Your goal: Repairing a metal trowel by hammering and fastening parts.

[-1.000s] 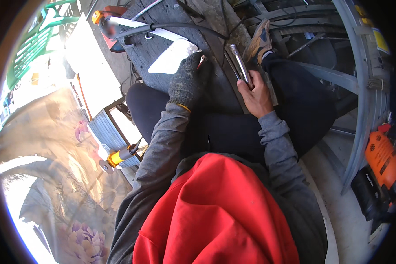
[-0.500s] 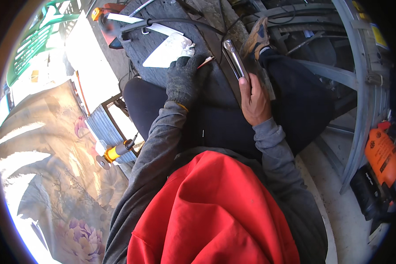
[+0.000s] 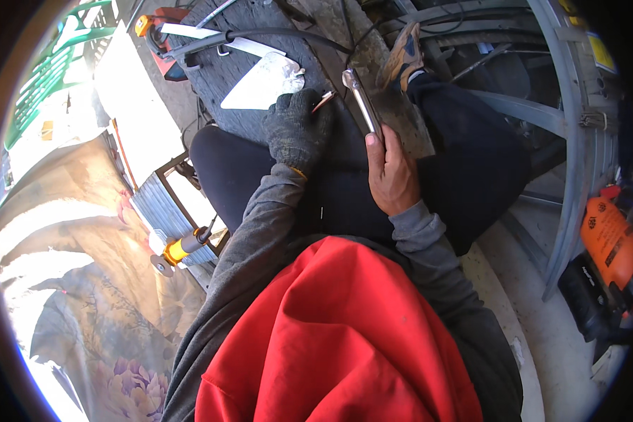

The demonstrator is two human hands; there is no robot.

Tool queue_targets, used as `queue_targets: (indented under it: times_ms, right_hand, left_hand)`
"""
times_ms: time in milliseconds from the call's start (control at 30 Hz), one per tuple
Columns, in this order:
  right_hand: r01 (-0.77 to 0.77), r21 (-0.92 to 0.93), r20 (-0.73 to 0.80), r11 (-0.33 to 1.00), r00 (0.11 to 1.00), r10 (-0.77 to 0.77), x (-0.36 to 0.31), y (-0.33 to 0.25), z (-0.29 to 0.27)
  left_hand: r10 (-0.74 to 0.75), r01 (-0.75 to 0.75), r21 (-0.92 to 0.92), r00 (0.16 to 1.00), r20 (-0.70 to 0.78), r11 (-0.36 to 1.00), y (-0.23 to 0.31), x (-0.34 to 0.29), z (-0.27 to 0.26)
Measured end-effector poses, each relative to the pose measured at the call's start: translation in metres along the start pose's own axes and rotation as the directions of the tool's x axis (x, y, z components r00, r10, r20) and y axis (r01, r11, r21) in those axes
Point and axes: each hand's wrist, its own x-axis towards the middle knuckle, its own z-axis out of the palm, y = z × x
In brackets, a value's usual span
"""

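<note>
My left hand (image 3: 295, 130), in a dark knitted glove, is closed on a thin strip with a coppery tip (image 3: 323, 102). Most of that strip is hidden by the glove. It rests on a dark wooden board (image 3: 250, 126), beside a white triangular sheet (image 3: 257, 84) with a crumpled end. My bare right hand (image 3: 395, 172) grips the lower end of a shiny long metal hand tool (image 3: 361, 102), whose rounded head points up and away. The tool's exact kind I cannot make out. Its head is apart from the left hand's strip.
A black cable (image 3: 288, 32) and a pale flat bar (image 3: 257, 46) cross the board's far part. Left of me, a yellow power tool with a disc (image 3: 183, 247) lies by floral cloth (image 3: 126, 309). Grey metal framing (image 3: 566, 141) and an orange pouch (image 3: 607, 235) are at right.
My right hand has moved left with the metal tool, which is turned so that it looks narrower. The left hand keeps its hold beside the white sheet; the whole view has shifted slightly.
</note>
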Motion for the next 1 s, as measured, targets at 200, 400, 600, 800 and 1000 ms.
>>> queue_targets:
  times_ms: [200,400,600,800,1000]
  right_hand:
    - [-0.033,-0.113,0.062,0.993,0.997,0.041,0.005,0.011,0.005]
    - [0.050,0.051,-0.124,0.997,0.991,-0.043,0.008,-0.014,0.000]
    - [-0.089,-0.035,0.004,0.995,0.996,0.090,0.012,-0.009,0.000]
    - [-0.126,-0.186,0.116,0.974,0.982,0.149,0.008,0.021,0.007]
    - [0.074,0.088,-0.178,0.993,0.982,-0.057,0.008,-0.007,0.004]
  left_hand:
    - [-0.001,-0.001,-0.043,0.999,-0.036,0.999,0.003,0.002,0.003]
    - [-0.005,0.004,-0.033,0.999,-0.032,0.999,-0.001,0.002,0.004]
    - [-0.019,0.019,0.005,0.999,0.034,1.000,-0.001,0.001,0.000]
    - [0.055,-0.055,-0.025,0.998,-0.019,0.998,0.001,0.004,0.007]
    - [0.046,-0.046,-0.006,0.999,-0.004,0.999,-0.006,0.003,0.005]
